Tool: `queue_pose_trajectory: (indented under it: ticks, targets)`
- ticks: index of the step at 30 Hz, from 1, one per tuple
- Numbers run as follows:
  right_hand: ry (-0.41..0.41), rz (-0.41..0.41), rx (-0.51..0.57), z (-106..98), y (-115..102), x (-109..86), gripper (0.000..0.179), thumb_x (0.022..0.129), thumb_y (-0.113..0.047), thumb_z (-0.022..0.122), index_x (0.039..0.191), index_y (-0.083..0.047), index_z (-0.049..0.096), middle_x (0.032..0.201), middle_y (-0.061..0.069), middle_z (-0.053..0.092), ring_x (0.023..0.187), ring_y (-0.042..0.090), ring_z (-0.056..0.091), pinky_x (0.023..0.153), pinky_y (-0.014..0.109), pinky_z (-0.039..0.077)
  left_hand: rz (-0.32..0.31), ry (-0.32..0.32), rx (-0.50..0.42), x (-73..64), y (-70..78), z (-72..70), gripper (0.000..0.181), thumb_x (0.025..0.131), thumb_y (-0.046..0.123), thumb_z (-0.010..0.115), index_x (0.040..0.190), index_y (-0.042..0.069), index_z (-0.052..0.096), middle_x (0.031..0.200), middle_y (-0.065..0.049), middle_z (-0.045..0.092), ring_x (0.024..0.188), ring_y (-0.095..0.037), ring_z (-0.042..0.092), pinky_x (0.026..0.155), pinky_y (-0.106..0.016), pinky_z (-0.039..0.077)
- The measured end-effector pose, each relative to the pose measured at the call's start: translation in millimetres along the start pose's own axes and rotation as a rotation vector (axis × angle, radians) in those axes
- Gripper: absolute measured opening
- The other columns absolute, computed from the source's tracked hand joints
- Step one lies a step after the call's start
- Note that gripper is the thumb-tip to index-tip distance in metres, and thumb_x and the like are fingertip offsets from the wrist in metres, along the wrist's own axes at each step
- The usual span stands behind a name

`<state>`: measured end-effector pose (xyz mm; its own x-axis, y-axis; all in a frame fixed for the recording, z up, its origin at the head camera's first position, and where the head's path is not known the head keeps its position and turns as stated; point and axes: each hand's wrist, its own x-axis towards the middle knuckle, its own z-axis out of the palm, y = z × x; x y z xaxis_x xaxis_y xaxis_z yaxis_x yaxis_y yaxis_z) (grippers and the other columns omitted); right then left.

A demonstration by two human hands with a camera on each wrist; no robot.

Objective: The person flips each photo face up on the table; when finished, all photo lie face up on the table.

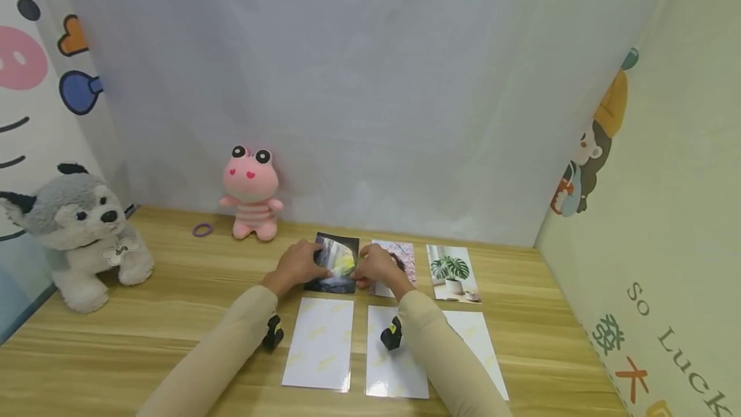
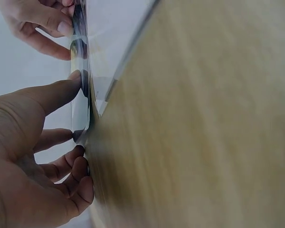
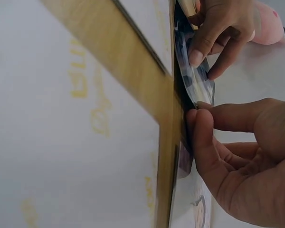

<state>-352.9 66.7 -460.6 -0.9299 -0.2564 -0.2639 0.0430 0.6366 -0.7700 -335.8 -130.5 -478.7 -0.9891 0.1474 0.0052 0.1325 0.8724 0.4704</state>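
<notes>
A glossy waterfall photo (image 1: 336,262) with dark borders is at the back of the wooden table, between my two hands. The thumb and forefinger of my left hand (image 1: 299,264) are fairly straight and press on its face near the left side. In the left wrist view, the other fingers of the left hand (image 2: 33,142) bend at the card's near edge. My right hand (image 1: 379,266) pinches the card's right edge; the right wrist view shows thumb and forefinger of the right hand (image 3: 247,156) meeting there. Under that hand, a pink-blossom photo (image 1: 405,259) is partly hidden.
A potted-plant photo (image 1: 454,272) lies at the right of the row. In front are white cards with faint yellow print: a left one (image 1: 320,343), a middle one (image 1: 393,372) and a right one (image 1: 477,340). A pink plush (image 1: 251,192), purple ring (image 1: 202,230) and husky plush (image 1: 87,237) stand left.
</notes>
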Motion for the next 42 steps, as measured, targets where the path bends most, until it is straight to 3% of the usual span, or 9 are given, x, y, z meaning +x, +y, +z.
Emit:
queue_pose_trajectory:
  ticks: [8,12,15,18,24,29,33,38,42]
  targets:
    - [-0.001,0.010,-0.031,0,-5,-0.2,0.064,0.080,0.006,0.077,0.138,0.012,0.049,0.077,0.018,0.072,0.043,0.007,0.057,0.049,0.024,0.054,-0.011,-0.011,0.014,-0.3,3.1,-1.8,0.076,0.077,0.035,0.086,0.139,0.004,0.055,0.129,-0.026,0.057,0.116,-0.045,0.056,0.097,-0.056,0.047]
    - [0.019,-0.012,-0.140,-1,-4,-1.7,0.061,0.081,0.000,0.079,0.136,0.011,0.052,0.072,0.013,0.073,0.046,0.009,0.061,0.074,0.036,0.061,-0.042,-0.026,0.018,-2.7,3.9,-1.3,0.076,0.079,0.037,0.084,0.141,0.006,0.054,0.132,-0.026,0.055,0.118,-0.047,0.053,0.096,-0.058,0.046]
    - [0.066,-0.060,-0.216,-5,-2,-3.8,0.054,0.083,-0.006,0.078,0.130,0.010,0.057,0.068,0.013,0.073,0.052,0.011,0.065,0.093,0.039,0.055,-0.052,-0.024,0.017,-3.0,4.9,0.4,0.076,0.079,0.037,0.084,0.142,0.007,0.053,0.133,-0.026,0.054,0.119,-0.047,0.053,0.096,-0.058,0.047]
    - [0.088,-0.088,-0.134,-13,1,-6.2,0.047,0.086,-0.008,0.074,0.127,0.009,0.059,0.072,0.013,0.071,0.056,0.013,0.066,0.086,0.041,0.058,-0.049,-0.012,0.017,-2.2,4.5,3.0,0.077,0.079,0.038,0.084,0.143,0.007,0.053,0.131,-0.026,0.054,0.118,-0.046,0.054,0.094,-0.058,0.048]
    - [0.092,-0.094,0.142,-38,12,-16.4,0.043,0.094,-0.011,0.067,0.131,0.007,0.056,0.089,0.018,0.068,0.060,0.012,0.062,0.061,0.030,0.058,-0.022,0.021,0.039,-5.5,5.0,-1.1,0.068,0.083,0.039,0.080,0.138,0.006,0.056,0.126,-0.025,0.058,0.112,-0.045,0.058,0.088,-0.057,0.050]
    - [0.124,-0.109,0.182,-63,31,-37.3,0.041,0.096,-0.011,0.065,0.131,0.007,0.056,0.098,0.024,0.070,0.069,0.021,0.067,0.063,0.031,0.056,0.043,0.126,0.056,-9.9,10.5,-9.0,0.051,0.093,0.039,0.068,0.130,0.005,0.063,0.116,-0.023,0.064,0.105,-0.042,0.062,0.083,-0.056,0.052]
    - [0.141,-0.098,0.175,-82,51,-58.5,0.040,0.096,-0.010,0.064,0.131,0.008,0.056,0.099,0.023,0.068,0.073,0.020,0.066,0.067,0.035,0.057,0.118,0.189,0.067,-16.7,25.4,-2.1,0.049,0.093,0.038,0.069,0.128,0.005,0.064,0.109,-0.020,0.064,0.099,-0.038,0.061,0.081,-0.054,0.050]
    - [0.167,-0.127,0.149,-100,71,-82.6,0.038,0.097,-0.009,0.062,0.129,0.009,0.056,0.096,0.022,0.067,0.079,0.022,0.067,0.071,0.037,0.058,0.235,0.201,0.074,-28.7,53.4,10.2,0.050,0.089,0.039,0.073,0.128,0.008,0.066,0.106,-0.014,0.060,0.094,-0.031,0.056,0.077,-0.047,0.048]
    - [0.190,-0.121,0.138,-112,82,-100.2,0.037,0.096,-0.010,0.063,0.128,0.009,0.056,0.085,0.010,0.064,0.079,0.019,0.063,0.069,0.034,0.056,0.307,0.168,0.086,-36.4,80.3,20.9,0.054,0.088,0.043,0.073,0.130,0.010,0.065,0.112,-0.013,0.061,0.099,-0.031,0.057,0.080,-0.047,0.049]
